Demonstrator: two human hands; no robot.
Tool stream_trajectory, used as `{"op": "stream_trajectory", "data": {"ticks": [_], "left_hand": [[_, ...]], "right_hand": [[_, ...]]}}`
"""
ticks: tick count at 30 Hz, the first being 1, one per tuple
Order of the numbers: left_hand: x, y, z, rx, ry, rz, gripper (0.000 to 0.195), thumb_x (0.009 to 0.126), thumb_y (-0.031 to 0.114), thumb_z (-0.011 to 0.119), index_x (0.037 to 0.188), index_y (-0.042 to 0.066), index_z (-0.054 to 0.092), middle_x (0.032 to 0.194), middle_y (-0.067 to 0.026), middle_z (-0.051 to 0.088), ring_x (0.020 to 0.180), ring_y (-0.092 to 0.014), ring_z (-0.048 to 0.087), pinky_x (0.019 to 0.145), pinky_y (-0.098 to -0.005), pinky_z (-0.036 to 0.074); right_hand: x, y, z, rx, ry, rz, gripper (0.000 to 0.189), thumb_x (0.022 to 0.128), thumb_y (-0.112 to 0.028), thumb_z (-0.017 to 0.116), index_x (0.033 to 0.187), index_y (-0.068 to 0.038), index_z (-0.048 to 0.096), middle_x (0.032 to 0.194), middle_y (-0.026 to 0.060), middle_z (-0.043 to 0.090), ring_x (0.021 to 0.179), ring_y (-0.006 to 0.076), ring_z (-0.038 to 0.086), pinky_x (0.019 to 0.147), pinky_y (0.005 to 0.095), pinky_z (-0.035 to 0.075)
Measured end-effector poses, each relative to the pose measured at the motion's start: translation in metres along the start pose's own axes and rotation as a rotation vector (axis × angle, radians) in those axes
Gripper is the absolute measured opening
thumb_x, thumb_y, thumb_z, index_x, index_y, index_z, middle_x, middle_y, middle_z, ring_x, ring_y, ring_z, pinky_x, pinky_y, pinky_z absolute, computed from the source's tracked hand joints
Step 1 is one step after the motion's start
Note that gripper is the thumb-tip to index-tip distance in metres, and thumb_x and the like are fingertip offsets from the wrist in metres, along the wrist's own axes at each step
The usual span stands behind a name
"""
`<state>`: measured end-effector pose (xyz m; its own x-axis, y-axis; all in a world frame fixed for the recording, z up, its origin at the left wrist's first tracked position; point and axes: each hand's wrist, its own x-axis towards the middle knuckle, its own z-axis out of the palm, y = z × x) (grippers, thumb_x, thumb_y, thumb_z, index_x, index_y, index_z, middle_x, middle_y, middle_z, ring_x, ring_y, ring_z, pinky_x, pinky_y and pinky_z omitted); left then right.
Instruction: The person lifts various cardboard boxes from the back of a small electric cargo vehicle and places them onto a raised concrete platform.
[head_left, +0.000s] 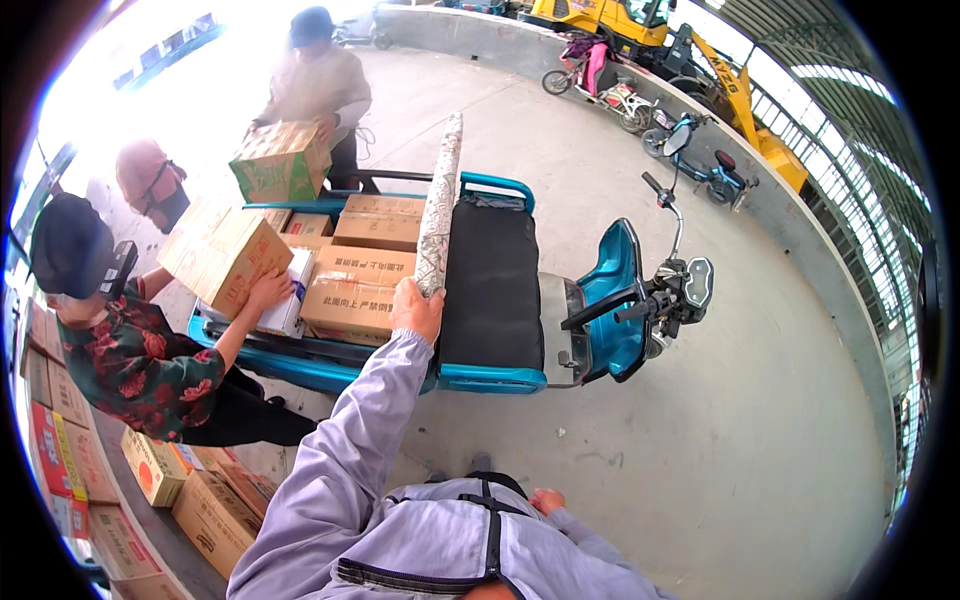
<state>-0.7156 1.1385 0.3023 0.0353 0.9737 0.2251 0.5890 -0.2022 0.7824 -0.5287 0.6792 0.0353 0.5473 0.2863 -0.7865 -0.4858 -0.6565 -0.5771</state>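
My left hand (418, 313) grips the near end of a long patterned roll (441, 202), which lies or stands along the front edge of the cargo bed of a blue cargo tricycle (491, 379). The roll is beside a large cardboard box (358, 289) in the bed and next to the black padded seat (491, 285). More boxes, one of them white (289, 300), fill the bed. My right hand (547, 500) hangs low beside my jacket, away from the tricycle; its fingers are partly hidden.
At the left a person in a flowered shirt (139, 367) holds a cardboard box (225, 255). Across the bed another person (322, 82) handles a green-and-brown box (281, 165). Stacked cartons (214, 517) stand at lower left. The handlebars (660, 300) are at right, and scooters (697, 161) by a low wall.
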Motion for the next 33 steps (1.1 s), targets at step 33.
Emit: {"op": "stream_trajectory", "data": {"ticks": [33], "left_hand": [[-0.005, -0.001, 0.019, -0.099, 0.154, -0.011, 0.043, 0.08, 0.034, 0.068, 0.1, 0.001, 0.049, 0.092, -0.0202, 0.056, 0.087, -0.04, 0.057, 0.075, -0.0452, 0.046]], "right_hand": [[0.112, -0.149, 0.032, -0.312, -0.359, 0.06, 0.016, 0.089, -0.021, 0.057, 0.097, -0.007, 0.054, 0.076, 0.0079, 0.06, 0.062, 0.0196, 0.059, 0.051, 0.0316, 0.049]]}}
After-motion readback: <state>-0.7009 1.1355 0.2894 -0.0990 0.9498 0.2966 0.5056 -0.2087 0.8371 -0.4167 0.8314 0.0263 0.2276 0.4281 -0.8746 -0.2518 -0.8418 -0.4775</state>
